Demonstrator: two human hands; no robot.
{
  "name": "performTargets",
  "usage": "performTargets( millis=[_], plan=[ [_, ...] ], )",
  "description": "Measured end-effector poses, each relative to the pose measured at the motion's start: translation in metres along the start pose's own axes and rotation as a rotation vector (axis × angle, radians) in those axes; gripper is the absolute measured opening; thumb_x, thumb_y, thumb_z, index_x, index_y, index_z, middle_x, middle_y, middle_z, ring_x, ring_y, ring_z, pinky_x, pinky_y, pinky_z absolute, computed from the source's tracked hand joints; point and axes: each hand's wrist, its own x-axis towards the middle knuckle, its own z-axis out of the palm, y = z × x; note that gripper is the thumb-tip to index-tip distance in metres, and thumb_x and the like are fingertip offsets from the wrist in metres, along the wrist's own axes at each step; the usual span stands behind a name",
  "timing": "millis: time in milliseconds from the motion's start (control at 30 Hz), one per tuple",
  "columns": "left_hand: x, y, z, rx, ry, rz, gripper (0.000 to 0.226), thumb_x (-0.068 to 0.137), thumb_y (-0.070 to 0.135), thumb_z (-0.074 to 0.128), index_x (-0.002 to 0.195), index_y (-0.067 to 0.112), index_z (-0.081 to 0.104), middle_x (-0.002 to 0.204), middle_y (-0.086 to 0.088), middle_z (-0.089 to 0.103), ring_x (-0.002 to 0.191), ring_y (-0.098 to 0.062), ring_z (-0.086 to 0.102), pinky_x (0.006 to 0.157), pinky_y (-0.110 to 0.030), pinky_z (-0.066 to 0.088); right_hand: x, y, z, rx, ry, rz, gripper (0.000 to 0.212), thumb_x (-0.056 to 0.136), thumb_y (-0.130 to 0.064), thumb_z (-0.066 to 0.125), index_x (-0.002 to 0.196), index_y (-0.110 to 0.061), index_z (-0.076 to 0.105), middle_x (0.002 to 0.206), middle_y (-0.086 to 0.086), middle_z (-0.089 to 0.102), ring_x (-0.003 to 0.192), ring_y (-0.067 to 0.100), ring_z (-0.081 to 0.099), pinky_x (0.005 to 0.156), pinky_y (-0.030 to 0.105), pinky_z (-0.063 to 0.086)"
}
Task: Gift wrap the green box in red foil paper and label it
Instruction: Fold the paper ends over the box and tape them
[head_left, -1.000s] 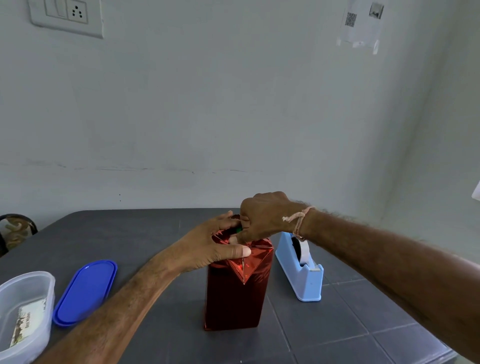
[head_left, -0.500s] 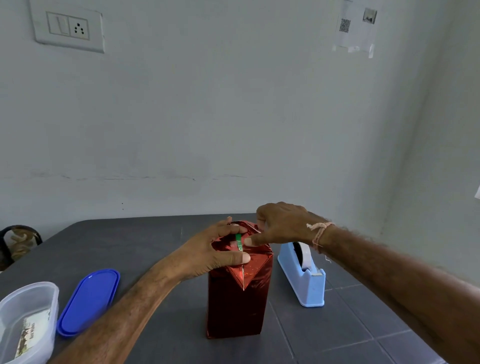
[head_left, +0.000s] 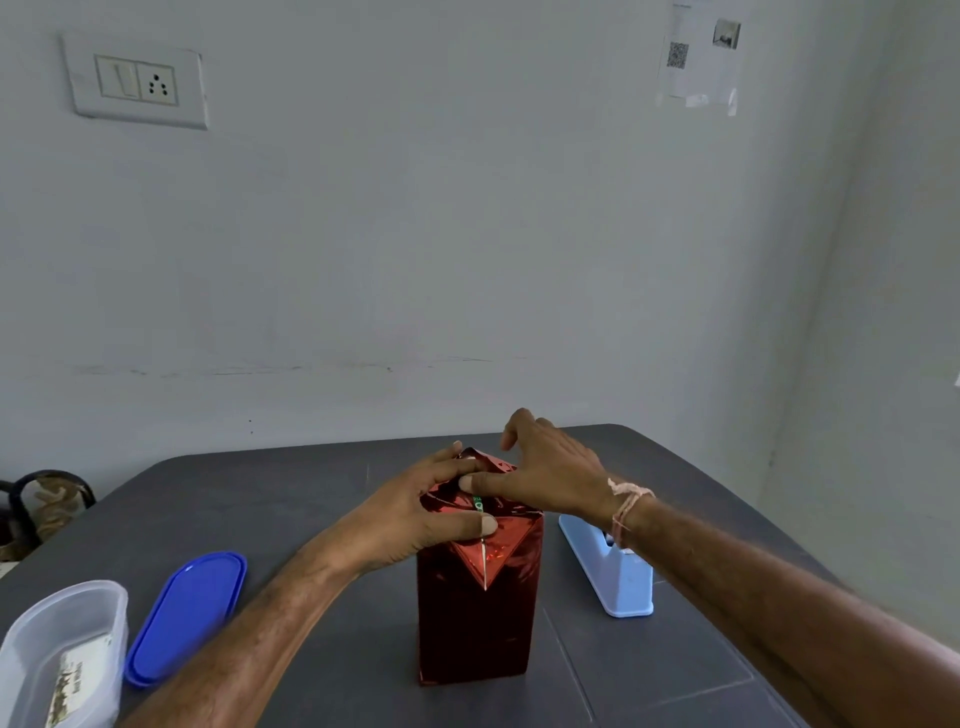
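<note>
The box wrapped in red foil paper (head_left: 475, 618) stands upright in the middle of the dark table (head_left: 322, 519). A thin strip of the green box (head_left: 477, 504) shows between the folded flaps on top. My left hand (head_left: 415, 519) holds the top from the left, its thumb pressing the front triangular flap down. My right hand (head_left: 545, 473) lies over the top from the right, thumb flat on the foil and fingers spread and lifted.
A light blue tape dispenser (head_left: 608, 566) stands just right of the box. At the left lie a blue oval lid (head_left: 184, 618) and a clear plastic container (head_left: 60, 660) with a paper inside. A dark chair back (head_left: 41, 499) shows at the far left.
My right hand has uncurled from a fist over the top and slid right, its thumb now pressing the foil. The left hand kept its hold. The view tilted upward slightly.
</note>
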Motion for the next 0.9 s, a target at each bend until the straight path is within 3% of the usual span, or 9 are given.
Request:
performTargets(
  millis=[167, 300, 400, 500, 567, 633, 767, 900],
  plan=[
    [-0.001, 0.0, 0.0, -0.038, -0.008, 0.014, 0.077, 0.074, 0.054, 0.082, 0.143, 0.052, 0.048, 0.165, 0.026, 0.014, 0.152, -0.006, 0.018, 0.121, -0.036, 0.023, -0.021, 0.014, 0.0, 0.423, 0.15, -0.066, 0.043, 0.084, -0.05, 0.077, 0.114, -0.028, 0.057, 0.111, -0.007, 0.059, 0.093, 0.01, 0.06, 0.082, 0.032, 0.056],
    [0.0, 0.0, 0.001, -0.079, -0.006, 0.045, 0.067, 0.074, 0.066, 0.077, 0.134, 0.067, 0.047, 0.168, 0.022, 0.007, 0.155, -0.008, 0.007, 0.126, -0.053, 0.016, -0.044, 0.033, 0.013, 0.486, 0.238, -0.18, 0.021, 0.089, -0.041, 0.075, 0.108, -0.035, 0.068, 0.11, -0.015, 0.063, 0.096, 0.007, 0.064, 0.083, 0.035, 0.058],
    [-0.003, 0.001, 0.003, -0.098, 0.042, 0.044, 0.074, 0.064, 0.091, 0.059, 0.133, 0.07, 0.046, 0.169, 0.018, 0.004, 0.155, -0.013, 0.009, 0.124, -0.056, 0.018, -0.058, 0.042, 0.018, 0.505, 0.204, -0.243, 0.024, 0.096, -0.044, 0.066, 0.117, -0.033, 0.071, 0.117, -0.016, 0.064, 0.109, 0.005, 0.063, 0.083, 0.032, 0.057],
    [-0.014, -0.002, 0.005, -0.093, 0.191, 0.078, 0.089, 0.056, 0.103, 0.041, 0.133, 0.061, 0.051, 0.167, 0.017, 0.018, 0.147, -0.012, 0.034, 0.12, -0.047, 0.032, -0.067, 0.05, 0.015, 0.451, 0.189, -0.316, 0.042, 0.094, -0.061, 0.057, 0.126, -0.035, 0.067, 0.129, -0.022, 0.062, 0.122, 0.003, 0.058, 0.089, 0.025, 0.055],
    [-0.028, -0.009, 0.006, -0.069, 0.32, 0.146, 0.087, 0.063, 0.101, 0.04, 0.129, 0.048, 0.058, 0.153, 0.027, 0.042, 0.129, 0.003, 0.053, 0.111, -0.032, 0.047, -0.07, 0.054, 0.014, 0.397, 0.201, -0.352, 0.052, 0.089, -0.067, 0.06, 0.13, -0.036, 0.065, 0.132, -0.024, 0.06, 0.126, 0.003, 0.056, 0.093, 0.022, 0.052],
    [-0.041, -0.019, 0.006, -0.03, 0.411, 0.22, 0.076, 0.072, 0.092, 0.049, 0.122, 0.038, 0.061, 0.136, 0.029, 0.058, 0.123, 0.004, 0.059, 0.102, -0.03, 0.053, -0.072, 0.056, 0.016, 0.344, 0.231, -0.365, 0.056, 0.084, -0.068, 0.066, 0.131, -0.036, 0.065, 0.132, -0.023, 0.06, 0.125, 0.002, 0.056, 0.095, 0.021, 0.051],
    [-0.052, -0.031, 0.01, 0.213, 0.479, 0.259, 0.049, 0.075, 0.067, 0.075, 0.113, 0.04, 0.062, 0.13, 0.035, 0.058, 0.122, 0.01, 0.054, 0.097, -0.022, 0.047, -0.073, 0.049, 0.027, 0.293, 0.309, -0.377, 0.04, 0.086, -0.046, 0.077, 0.123, -0.033, 0.067, 0.123, -0.023, 0.063, 0.115, -0.001, 0.059, 0.094, 0.023, 0.051],
    [-0.05, -0.024, 0.017, 0.34, 0.538, 0.328, 0.032, 0.079, 0.05, 0.077, 0.108, 0.042, 0.068, 0.125, 0.031, 0.062, 0.121, 0.005, 0.056, 0.1, -0.026, 0.048, -0.074, 0.038, 0.03, 0.243, 0.422, -0.393, 0.021, 0.088, -0.037, 0.078, 0.106, -0.032, 0.07, 0.105, -0.022, 0.066, 0.099, 0.0, 0.065, 0.084, 0.024, 0.053]
  ],
)
